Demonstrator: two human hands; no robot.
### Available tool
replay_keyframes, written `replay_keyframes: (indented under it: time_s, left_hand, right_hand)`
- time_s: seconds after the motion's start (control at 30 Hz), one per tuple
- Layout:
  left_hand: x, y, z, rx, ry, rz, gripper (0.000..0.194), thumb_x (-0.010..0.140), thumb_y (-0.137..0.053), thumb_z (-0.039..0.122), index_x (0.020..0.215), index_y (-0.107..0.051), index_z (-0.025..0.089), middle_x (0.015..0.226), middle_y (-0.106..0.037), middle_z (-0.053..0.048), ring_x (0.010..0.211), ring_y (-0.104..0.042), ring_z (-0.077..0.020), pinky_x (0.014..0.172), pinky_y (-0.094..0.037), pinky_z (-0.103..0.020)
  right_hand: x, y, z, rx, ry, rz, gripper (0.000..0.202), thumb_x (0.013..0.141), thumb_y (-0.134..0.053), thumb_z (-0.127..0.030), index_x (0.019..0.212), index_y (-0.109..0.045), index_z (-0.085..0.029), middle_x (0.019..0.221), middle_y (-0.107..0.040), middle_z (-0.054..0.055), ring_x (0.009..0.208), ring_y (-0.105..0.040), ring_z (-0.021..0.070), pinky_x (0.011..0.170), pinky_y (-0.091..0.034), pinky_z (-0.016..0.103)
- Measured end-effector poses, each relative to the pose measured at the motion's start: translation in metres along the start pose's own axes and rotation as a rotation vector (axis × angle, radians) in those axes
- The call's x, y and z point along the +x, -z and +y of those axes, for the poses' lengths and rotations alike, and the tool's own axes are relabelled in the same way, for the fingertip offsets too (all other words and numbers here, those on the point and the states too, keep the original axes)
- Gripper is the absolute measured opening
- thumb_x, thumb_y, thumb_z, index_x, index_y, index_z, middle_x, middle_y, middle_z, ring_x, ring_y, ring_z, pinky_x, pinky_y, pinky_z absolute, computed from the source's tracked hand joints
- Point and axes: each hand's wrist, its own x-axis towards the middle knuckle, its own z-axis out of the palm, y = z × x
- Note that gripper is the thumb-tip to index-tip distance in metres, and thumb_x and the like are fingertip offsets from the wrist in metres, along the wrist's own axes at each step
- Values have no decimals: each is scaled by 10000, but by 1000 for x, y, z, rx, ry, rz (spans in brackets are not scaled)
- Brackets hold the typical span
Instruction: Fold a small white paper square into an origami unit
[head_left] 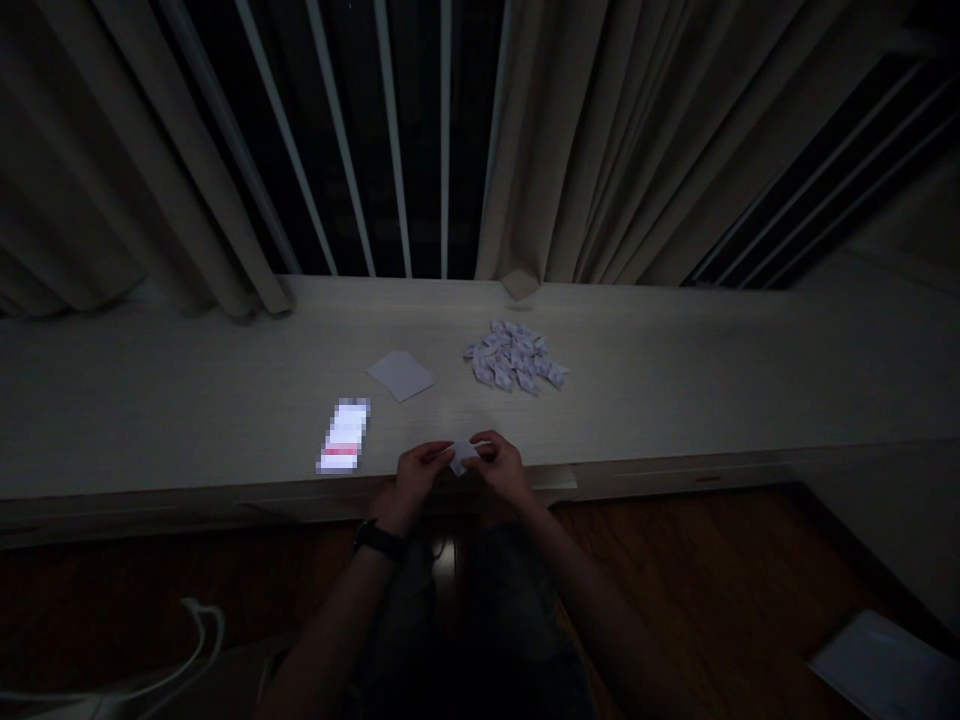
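Note:
A small piece of white paper [462, 457] is held between both hands, just over the front edge of the pale ledge [675, 380]. My left hand [421, 475] pinches its left side, and a dark band circles that wrist. On the right side, my right hand [499, 466] grips the same paper between thumb and fingers. Beyond the hands lies a flat stack of white paper sheets [401, 375]. To its right is a pile of small folded paper pieces [514, 357]. The exact folds in the held paper are too dim to make out.
A lit phone [344, 436] lies near the ledge's front edge on the left. Curtains [600, 140] and a barred dark window stand behind the ledge. White cables [202, 630] are at the lower left; a pale flat object [889, 665] is at the lower right.

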Motion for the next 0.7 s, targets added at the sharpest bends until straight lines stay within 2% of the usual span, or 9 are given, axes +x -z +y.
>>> replay_keyframes:
  time_s: [0.07,0.17,0.23,0.37,0.53,0.7]
  left_hand:
    - [0,1,-2,44,-16,-11,431,670,-711,449,952,-697,123,939,-720,-108,837,-669,-211,759,-533,-331]
    - [0,0,0,148,-58,-34,373,704,-689,403,964,-700,136,947,-720,-92,872,-662,-212,792,-522,-324]
    - [-2,-2,4,213,-72,-38,338,710,-684,362,964,-702,140,950,-721,-84,882,-659,-213,802,-518,-320]
    - [-6,-5,14,313,-35,-1,300,733,-652,300,980,-697,137,964,-719,-89,882,-661,-218,796,-520,-321]
    - [-8,-2,15,408,-44,-67,305,749,-592,208,1035,-682,151,1013,-707,-83,918,-655,-212,795,-515,-301]
    - [-3,-3,5,444,-74,-29,298,744,-586,190,1030,-667,164,1022,-701,-84,916,-654,-204,791,-502,-291]
  right_hand:
    - [0,1,-1,-91,26,-12,273,689,-659,-276,943,-586,-209,754,-686,-13,678,-647,158,616,-497,257]
    - [-1,0,-4,-258,101,62,191,725,-626,-265,906,-613,-205,810,-677,2,740,-635,162,677,-492,271]
    - [-2,-2,-5,-343,170,87,186,748,-601,-238,927,-626,-198,884,-673,26,794,-624,166,731,-486,282]
    - [-5,-3,-5,-448,266,53,246,775,-558,-174,1010,-628,-196,989,-657,54,866,-606,169,807,-469,292]
    - [-6,-3,1,-501,273,63,268,774,-563,-158,1032,-620,-197,960,-649,51,831,-597,167,781,-467,286]
    - [-5,-3,2,-513,270,60,255,790,-554,-160,1032,-618,-205,968,-647,52,845,-598,170,786,-464,289]
